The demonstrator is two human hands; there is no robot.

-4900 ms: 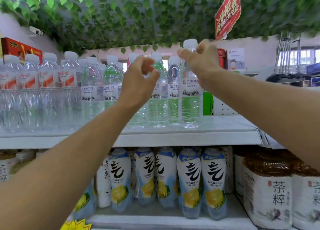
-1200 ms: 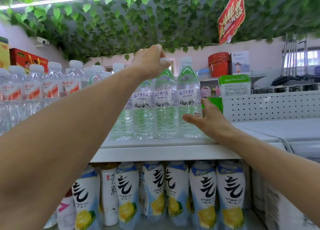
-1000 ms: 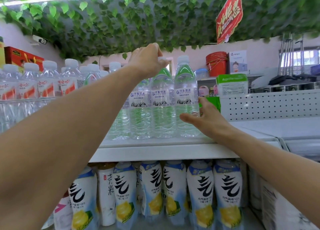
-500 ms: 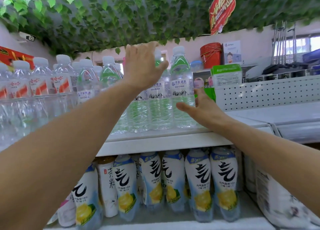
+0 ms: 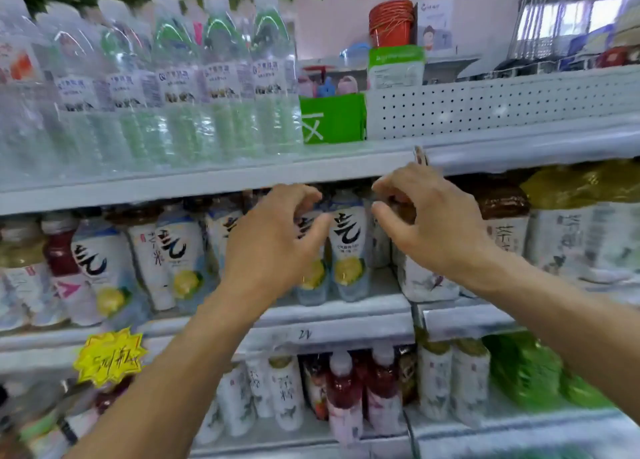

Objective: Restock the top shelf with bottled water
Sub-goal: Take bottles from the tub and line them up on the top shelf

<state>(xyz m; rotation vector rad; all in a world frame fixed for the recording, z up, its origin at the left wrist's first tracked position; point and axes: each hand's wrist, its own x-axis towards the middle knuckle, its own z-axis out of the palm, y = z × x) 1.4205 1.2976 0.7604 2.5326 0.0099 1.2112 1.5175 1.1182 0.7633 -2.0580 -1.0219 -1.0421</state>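
Water bottles (image 5: 225,88): clear glossy plastic, paper-like printed labels. Shelf (image 5: 207,181) under them: smooth painted metal, matt white. Panel (image 5: 502,105) right of bottles: perforated metal. Box (image 5: 332,119) beside bottles: matt green cardboard.

Lemon drink bottles (image 5: 349,244) on middle shelf, green box (image 5: 332,119), orange buckets (image 5: 391,22), yellow price tag (image 5: 109,356)

A green box (image 5: 332,119) at the right end of the top shelf's (image 5: 207,181) bottle row bore a white "区". The middle shelf's front edge (image 5: 329,334) carried a handwritten "21". Other labels were too blurred to read.
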